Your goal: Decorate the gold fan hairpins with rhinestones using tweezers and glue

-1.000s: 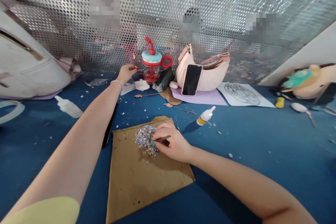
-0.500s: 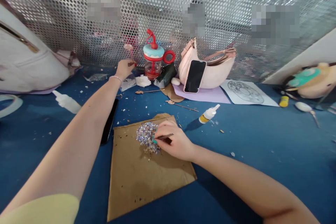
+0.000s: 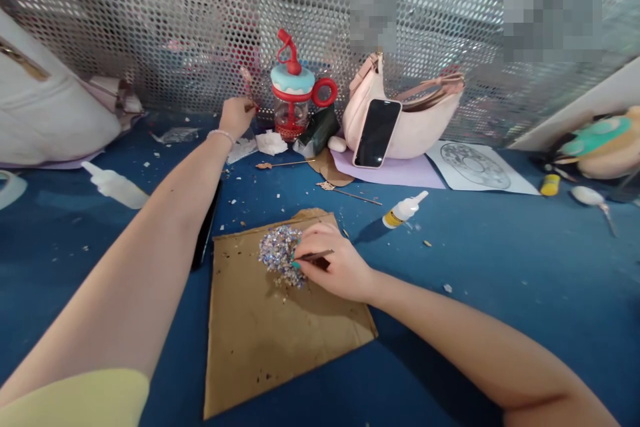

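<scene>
My left hand reaches out to the metal panel, left of a clear mug with a red straw and blue lid. Its fingers are pinched together; what is between them is too small to make out. My right hand rests over a pile of glittery bits, fingers closed round a thin, dark, stick-like tool. The tool's tip is hidden by the fingers. Under the pile lies a cardboard sheet. A white glue bottle with a yellow label stands beyond the right hand.
A phone leans on a pink handbag. Another phone lies beside my left forearm, near a white squeeze bottle. Thin sticks, a printed sheet and paper scraps cover parts of the blue table. A perforated metal panel rises behind.
The view has tilted a little, so things at the back sit higher in the picture. Both hands keep nearly the same places relative to the mug and the pile.
</scene>
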Tool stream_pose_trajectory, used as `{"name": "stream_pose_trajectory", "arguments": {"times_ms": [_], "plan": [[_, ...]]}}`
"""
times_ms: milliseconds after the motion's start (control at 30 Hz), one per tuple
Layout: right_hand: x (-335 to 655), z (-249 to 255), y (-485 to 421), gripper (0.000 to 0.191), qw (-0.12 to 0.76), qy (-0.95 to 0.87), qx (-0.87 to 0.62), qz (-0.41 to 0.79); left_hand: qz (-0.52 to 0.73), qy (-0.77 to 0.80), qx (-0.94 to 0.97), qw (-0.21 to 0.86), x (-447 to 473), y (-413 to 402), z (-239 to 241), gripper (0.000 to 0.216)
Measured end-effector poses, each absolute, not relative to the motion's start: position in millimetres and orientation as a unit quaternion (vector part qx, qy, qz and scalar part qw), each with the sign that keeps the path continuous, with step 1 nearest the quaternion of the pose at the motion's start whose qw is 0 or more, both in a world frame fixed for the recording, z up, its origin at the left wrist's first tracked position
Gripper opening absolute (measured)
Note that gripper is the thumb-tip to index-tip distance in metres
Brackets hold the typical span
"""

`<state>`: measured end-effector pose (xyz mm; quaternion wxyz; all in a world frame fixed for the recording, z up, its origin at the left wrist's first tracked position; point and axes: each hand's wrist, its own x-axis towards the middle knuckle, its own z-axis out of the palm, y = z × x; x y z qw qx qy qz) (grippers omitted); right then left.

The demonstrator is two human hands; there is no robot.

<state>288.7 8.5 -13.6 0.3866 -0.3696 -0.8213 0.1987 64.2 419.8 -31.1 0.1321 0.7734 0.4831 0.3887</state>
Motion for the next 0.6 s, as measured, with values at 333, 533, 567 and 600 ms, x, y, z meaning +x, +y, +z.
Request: {"name": "stream_pose_trajectory", "arguments": {"times_ms": [333,533,567,600], "plan": [[288.1,-12.9,7.7,0.009,0.381,-0.823,-0.372,0.197,0.375,0.490,0.778,0.119,63.0,417.0,-29.1,0.033],[288.0,-14.0,8.1,0.008,0.388,-0.823,-0.368,0.192,0.366,0.486,0.784,0.122,63.4,420.5,-28.5,0.033],[288.0,-14.1,8.3,0.008,0.390,-0.823,-0.366,0.189,0.365,0.484,0.786,0.124,63.3,421.3,-28.7,0.033],[287.9,-14.2,8.5,0.008,0.391,-0.824,-0.365,0.188,0.366,0.481,0.787,0.126,63.2,422.1,-29.1,0.033]]}}
